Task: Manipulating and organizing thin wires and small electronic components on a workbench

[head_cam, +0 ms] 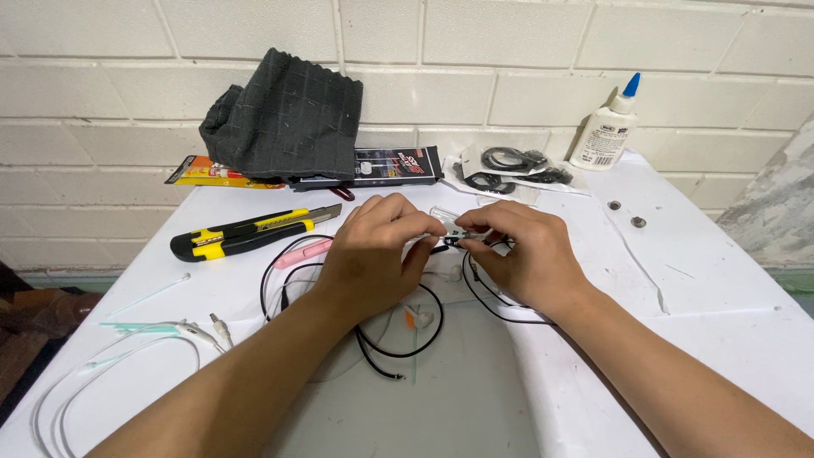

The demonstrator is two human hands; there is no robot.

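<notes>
Black cable [475, 293] loops over the white table [695, 280], its end pinched between both my hands at centre. Left hand [373, 250] and right hand [521, 254] each narrow, fingertips closed on a small clear piece [447, 222] joined to the cable; details too small to tell. Risk as I judge it: tiny part slips and drops among the loops, or cable tugs free. Yellow utility knife [250, 231] lies near left, glue bottle [606, 127] well apart.

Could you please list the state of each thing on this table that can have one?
Left hand: pinching a small clear part.
Right hand: pinching the same part.
Black cable: loose, looped under the hands.
Utility knife: lying flat; blade not seen.
Glue bottle: upright, blue cap on.
Dark cloth: crumpled against the wall.
White cable: loose on the table.
</notes>
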